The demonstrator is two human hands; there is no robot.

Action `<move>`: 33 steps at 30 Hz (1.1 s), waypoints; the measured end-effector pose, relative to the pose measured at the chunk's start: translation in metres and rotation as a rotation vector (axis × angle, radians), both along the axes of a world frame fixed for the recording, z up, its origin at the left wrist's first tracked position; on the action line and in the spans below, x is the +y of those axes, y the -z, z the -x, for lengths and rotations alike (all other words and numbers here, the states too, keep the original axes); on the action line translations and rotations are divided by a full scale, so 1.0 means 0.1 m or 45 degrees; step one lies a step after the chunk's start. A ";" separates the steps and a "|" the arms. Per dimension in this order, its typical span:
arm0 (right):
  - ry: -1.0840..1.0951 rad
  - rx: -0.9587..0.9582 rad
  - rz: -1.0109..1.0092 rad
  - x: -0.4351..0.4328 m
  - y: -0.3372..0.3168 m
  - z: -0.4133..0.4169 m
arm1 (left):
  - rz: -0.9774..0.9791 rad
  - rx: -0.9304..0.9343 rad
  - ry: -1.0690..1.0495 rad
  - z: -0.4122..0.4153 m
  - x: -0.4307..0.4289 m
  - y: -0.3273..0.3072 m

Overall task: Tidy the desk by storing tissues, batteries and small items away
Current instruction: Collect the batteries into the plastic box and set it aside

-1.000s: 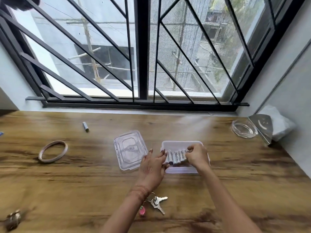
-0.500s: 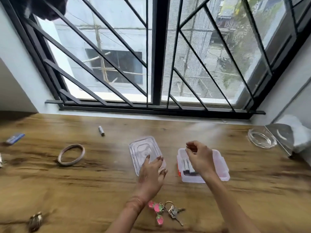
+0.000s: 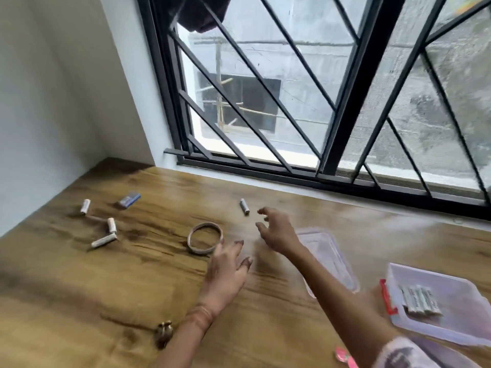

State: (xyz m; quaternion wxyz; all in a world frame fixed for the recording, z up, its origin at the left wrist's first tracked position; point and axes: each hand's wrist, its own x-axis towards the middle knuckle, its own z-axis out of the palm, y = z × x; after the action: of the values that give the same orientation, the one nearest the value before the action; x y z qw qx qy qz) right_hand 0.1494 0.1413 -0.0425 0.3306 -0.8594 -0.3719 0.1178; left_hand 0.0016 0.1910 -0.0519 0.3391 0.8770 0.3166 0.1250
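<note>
A clear plastic box (image 3: 451, 282) at the right holds several batteries (image 3: 419, 300) laid side by side. Its clear lid (image 3: 332, 258) lies flat to its left. One loose battery (image 3: 244, 206) lies near the window side. My right hand (image 3: 276, 229) hovers just right of that battery, fingers spread and empty. My left hand (image 3: 228, 269) is lower, fingers relaxed and empty, close to a tape ring (image 3: 204, 237). Three more batteries (image 3: 111, 225) lie scattered at the far left.
A small blue item (image 3: 129, 200) lies at the back left of the wooden desk (image 3: 79, 288). A small metal trinket (image 3: 164, 332) sits near my left forearm. A pink keyring charm (image 3: 344, 358) shows at the bottom edge. Walls and a barred window bound the desk.
The view has swung left. My right hand left the box and reached across the lid toward the loose battery. My left hand moved left toward the tape ring.
</note>
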 end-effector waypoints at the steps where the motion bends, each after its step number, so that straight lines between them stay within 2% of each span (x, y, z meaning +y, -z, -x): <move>1: -0.046 -0.023 0.051 0.14 0.03 0.00 | -0.005 0.001 -0.008 0.04 0.09 0.00; 9: -0.128 -0.207 0.327 0.75 0.33 -0.02 | -0.006 -0.043 -0.118 0.35 0.52 0.10; 14: 0.021 -0.361 0.209 0.82 0.43 -0.02 | -0.087 -0.072 -0.497 0.59 0.94 0.17; 19: 0.192 -0.190 0.026 0.79 0.36 0.03 | -0.298 0.143 -0.761 0.87 1.67 0.34; 24: 0.266 -0.145 -0.100 0.71 0.39 0.20 | -0.377 0.358 -0.758 1.04 2.13 0.48; 31: 0.276 -0.181 -0.180 0.63 0.41 0.33 | -0.459 0.349 -0.732 1.11 2.22 0.45; 33: 0.288 -0.120 -0.271 0.58 0.34 0.38 | -0.425 0.367 -0.736 1.11 2.13 0.37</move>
State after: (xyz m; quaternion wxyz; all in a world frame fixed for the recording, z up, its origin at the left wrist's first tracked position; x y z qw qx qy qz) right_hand 0.1117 0.1997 -0.0765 0.4132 -0.8604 -0.2984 -0.0008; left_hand -0.1091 0.4037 -0.0888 0.0937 0.8032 0.5712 0.1408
